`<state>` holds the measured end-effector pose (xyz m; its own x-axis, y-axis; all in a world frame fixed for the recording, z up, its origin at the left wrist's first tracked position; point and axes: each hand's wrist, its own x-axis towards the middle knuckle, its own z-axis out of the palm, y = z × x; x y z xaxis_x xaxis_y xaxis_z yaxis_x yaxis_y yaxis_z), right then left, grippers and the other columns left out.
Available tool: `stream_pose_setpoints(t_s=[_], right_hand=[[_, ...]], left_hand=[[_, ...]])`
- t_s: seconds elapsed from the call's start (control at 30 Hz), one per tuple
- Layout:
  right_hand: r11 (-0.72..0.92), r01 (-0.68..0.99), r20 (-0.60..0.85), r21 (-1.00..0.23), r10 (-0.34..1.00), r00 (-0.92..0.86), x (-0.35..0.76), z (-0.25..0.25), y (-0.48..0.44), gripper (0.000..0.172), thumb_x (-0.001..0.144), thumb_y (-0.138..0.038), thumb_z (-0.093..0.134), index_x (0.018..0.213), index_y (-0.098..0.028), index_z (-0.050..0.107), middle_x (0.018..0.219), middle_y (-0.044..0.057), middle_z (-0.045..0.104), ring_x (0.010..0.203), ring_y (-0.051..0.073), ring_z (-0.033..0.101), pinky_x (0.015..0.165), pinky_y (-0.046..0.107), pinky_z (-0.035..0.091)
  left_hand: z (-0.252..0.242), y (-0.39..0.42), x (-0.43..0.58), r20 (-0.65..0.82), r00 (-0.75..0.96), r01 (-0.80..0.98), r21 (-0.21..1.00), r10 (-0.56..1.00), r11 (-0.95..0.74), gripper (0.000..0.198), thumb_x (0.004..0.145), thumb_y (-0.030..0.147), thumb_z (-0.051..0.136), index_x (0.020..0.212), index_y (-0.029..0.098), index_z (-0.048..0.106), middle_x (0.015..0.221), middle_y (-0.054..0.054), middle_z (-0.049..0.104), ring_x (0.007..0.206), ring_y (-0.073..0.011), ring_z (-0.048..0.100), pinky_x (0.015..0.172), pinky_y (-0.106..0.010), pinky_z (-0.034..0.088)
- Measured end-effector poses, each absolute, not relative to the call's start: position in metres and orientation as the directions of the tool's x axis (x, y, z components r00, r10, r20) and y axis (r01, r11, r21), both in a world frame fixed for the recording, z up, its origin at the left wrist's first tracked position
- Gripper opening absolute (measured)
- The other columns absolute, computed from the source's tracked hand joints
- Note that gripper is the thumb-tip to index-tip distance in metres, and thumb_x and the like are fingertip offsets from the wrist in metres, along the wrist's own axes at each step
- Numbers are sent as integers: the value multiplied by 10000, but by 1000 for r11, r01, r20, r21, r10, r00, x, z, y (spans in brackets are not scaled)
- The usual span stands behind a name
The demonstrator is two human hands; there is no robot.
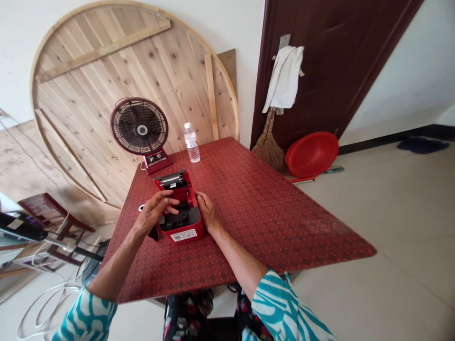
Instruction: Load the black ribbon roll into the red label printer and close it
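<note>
Red printer on table, just in front of fan, lid up. Left hand spread over open bay, possibly touching. Right hand flat against its side, unclamped. Likely light rigid plastic with a fragile hinge: hold the base walls.

Teal-and-white striped sleeves; dark floral trousers

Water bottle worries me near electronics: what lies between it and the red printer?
Head view: only bare red tabletop between the water bottle and the red printer.
</note>
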<state>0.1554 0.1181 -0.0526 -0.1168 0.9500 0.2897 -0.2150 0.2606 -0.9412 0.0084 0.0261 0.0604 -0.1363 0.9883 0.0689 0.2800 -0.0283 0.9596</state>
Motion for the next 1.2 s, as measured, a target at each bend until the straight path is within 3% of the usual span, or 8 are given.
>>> stream_pose_setpoints(t_s=[0.17, 0.33, 0.47, 0.7, 0.87, 1.03, 1.1, 1.2], right_hand=[[271, -191, 296, -943, 948, -119, 155, -54, 119, 335, 836, -390, 422, 1023, -232, 651, 1086, 45, 663, 1052, 200, 572, 965, 369, 405], [284, -204, 313, -937, 941, -128, 154, -52, 118, 313, 829, -365, 426, 1001, -233, 652, 1041, 37, 667, 1024, 189, 575, 945, 350, 415], [284, -212, 311, -935, 944, -108, 154, -50, 118, 286, 817, -353, 444, 975, -246, 656, 1019, 26, 669, 1008, 185, 575, 939, 345, 416], [273, -217, 303, -937, 946, -117, 155, -52, 119, 284, 815, -358, 448, 977, -252, 657, 1031, 21, 667, 1018, 184, 570, 953, 353, 409], [266, -231, 301, -936, 945, -131, 155, -55, 120, 303, 819, -364, 442, 1004, -243, 650, 1058, 29, 663, 1033, 189, 568, 956, 359, 411], [269, -213, 301, -939, 944, -138, 156, -56, 120, 308, 820, -363, 448, 1012, -237, 654, 1076, 38, 663, 1047, 197, 570, 967, 371, 402], [268, -212, 300, -940, 944, -136, 157, -56, 120, 309, 821, -367, 452, 1017, -241, 654, 1084, 36, 665, 1054, 199, 569, 973, 374, 398], [269, -217, 301, -938, 944, -133, 157, -56, 119, 312, 825, -370, 453, 1025, -237, 653, 1087, 39, 667, 1048, 202, 576, 966, 375, 405]], left_hand=[[74, 63, 9, -57, -27, 657, 751, 998, 60, 309, 705, 322, 660, 978, 184, 703, 609, -20, 667, 480, -159, 580, 502, -250, 416], [77, 90, 14, -120, 105, 934, 353, 987, -56, 233, 608, 133, 679, 780, 279, 738, 850, -16, 730, 843, -231, 648, 719, -268, 445], [74, 89, 22, -197, 99, 993, 76, 975, -86, 257, 631, 129, 663, 827, 279, 736, 867, -60, 725, 877, -264, 641, 720, -296, 442], [81, 74, 37, -84, -18, 997, -76, 996, 11, 304, 709, 225, 661, 1000, 299, 702, 959, -91, 701, 931, -312, 627, 763, -360, 441], [105, 45, 39, 70, -23, 999, -36, 997, 26, 328, 729, 251, 654, 1053, 295, 672, 1057, -63, 677, 942, -284, 617, 802, -342, 429], [116, 27, -22, 288, -170, 945, 319, 942, 73, 342, 723, 372, 644, 1025, 211, 659, 901, -40, 683, 817, -209, 613, 728, -283, 444], [104, 32, -54, 290, -342, 870, 457, 894, 184, 356, 696, 388, 640, 983, 178, 640, 831, -30, 673, 742, -191, 609, 667, -270, 442], [74, 49, -88, 239, -457, 804, 523, 857, 283, 324, 677, 367, 625, 918, 152, 608, 792, -30, 665, 736, -185, 613, 644, -258, 436]])
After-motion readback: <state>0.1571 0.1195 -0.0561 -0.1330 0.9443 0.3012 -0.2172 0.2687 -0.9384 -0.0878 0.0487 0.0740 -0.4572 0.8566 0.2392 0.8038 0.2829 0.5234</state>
